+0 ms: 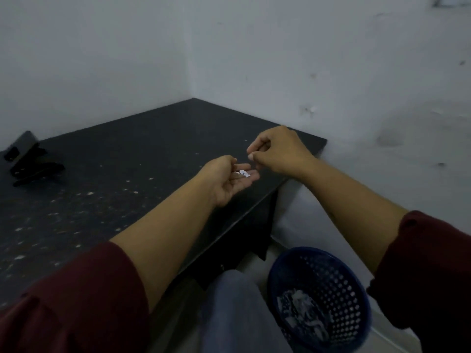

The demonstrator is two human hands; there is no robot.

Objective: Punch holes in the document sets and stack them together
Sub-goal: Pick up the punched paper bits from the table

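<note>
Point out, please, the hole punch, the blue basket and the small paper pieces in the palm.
hole punch [30, 163]: head view, on its black body at the table's left.
blue basket [331, 271]: head view, on its perforated inner wall.
paper pieces [244, 173]: head view, on the white bits in the left palm.

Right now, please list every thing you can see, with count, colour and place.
table: one, black with pale specks, in the room corner
hole punch: one, black, far left on the table
paper bits: a few, white, in the left palm
basket: one, blue, perforated, on the floor right of the table, white scraps inside
walls: two, white, behind the table
hands: left hand palm up, cupped; right hand pinching just above it; dark red sleeves
</note>
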